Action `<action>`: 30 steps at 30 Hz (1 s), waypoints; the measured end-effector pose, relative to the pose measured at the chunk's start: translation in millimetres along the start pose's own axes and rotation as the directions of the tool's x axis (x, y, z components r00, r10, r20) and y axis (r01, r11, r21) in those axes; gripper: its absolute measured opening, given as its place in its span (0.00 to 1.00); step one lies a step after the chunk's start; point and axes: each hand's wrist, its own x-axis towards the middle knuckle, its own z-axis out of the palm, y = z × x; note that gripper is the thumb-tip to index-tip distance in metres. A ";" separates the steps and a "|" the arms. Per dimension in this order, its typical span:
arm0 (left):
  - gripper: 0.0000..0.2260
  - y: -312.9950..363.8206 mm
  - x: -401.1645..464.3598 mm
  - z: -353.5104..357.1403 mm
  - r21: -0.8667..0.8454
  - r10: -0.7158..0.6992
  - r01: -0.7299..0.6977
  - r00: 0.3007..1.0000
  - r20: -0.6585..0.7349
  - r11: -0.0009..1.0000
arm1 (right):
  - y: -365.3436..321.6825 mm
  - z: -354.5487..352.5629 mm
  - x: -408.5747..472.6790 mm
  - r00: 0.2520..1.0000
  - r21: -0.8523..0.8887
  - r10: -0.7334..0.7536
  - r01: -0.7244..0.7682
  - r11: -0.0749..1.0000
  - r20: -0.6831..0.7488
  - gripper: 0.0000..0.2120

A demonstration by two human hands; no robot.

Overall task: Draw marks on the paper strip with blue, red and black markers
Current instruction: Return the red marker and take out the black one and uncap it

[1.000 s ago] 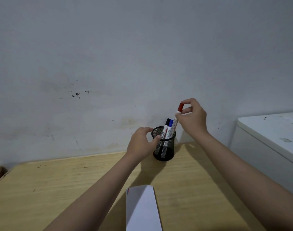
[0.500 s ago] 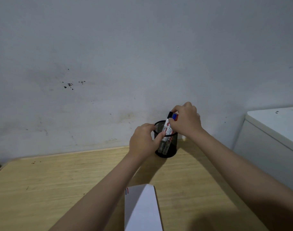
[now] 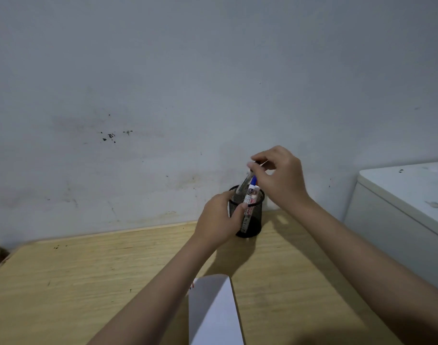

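A black mesh pen holder (image 3: 253, 221) stands on the wooden desk (image 3: 88, 270) near the wall. My left hand (image 3: 219, 219) grips its left side. My right hand (image 3: 281, 176) hovers just above it, fingers pinched on the top of a blurred marker with a dark cap (image 3: 245, 181), which is tilted left and partly raised out of the holder. A blue-capped marker (image 3: 254, 182) stands in the holder beside it, with another marker body partly hidden by the mesh. The white paper strip (image 3: 214, 314) lies near me, with small red and blue marks at its far left corner (image 3: 192, 286).
A white cabinet (image 3: 399, 210) stands at the right, higher than the desk and close to my right forearm. The grey wall (image 3: 163, 95) rises right behind the holder. The desk's left edge (image 3: 1, 262) drops off at the far left.
My right hand lowered the red-capped marker into the holder, then took hold of the dark-capped marker and raised it. My left hand stayed on the holder.
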 end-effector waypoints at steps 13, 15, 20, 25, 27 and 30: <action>0.03 62.3 -76.1 -51.3 -0.630 -0.077 -0.096 0.967 -0.242 0.771 | -76.1 -53.0 -93.6 0.985 0.292 -0.138 0.103 0.951 0.104 0.04; 0.03 63.4 -85.4 -60.9 -0.571 -0.051 -0.113 0.963 -0.264 0.813 | -84.5 -58.3 -94.9 0.982 0.308 -0.123 0.074 0.949 0.142 0.03; 0.07 64.8 -105.5 -76.3 -0.341 0.061 -0.163 0.955 -0.291 0.926 | -108.6 -62.8 -85.2 0.983 0.349 0.175 -0.181 0.919 0.050 0.04; 0.08 69.0 -122.5 -87.5 -0.271 0.129 -0.207 0.952 -0.279 0.940 | -132.5 -54.6 -84.9 0.931 0.432 0.320 -0.366 0.825 0.178 0.05; 0.10 68.5 -128.4 -91.5 -0.264 0.154 -0.222 0.955 -0.253 0.939 | -139.7 -50.6 -87.2 0.882 0.478 0.407 -0.471 0.741 0.238 0.08; 0.09 60.9 -135.8 -97.7 -0.263 0.131 -0.202 0.956 -0.263 0.943 | -149.4 -46.0 -88.5 0.844 0.530 0.479 -0.528 0.663 0.241 0.11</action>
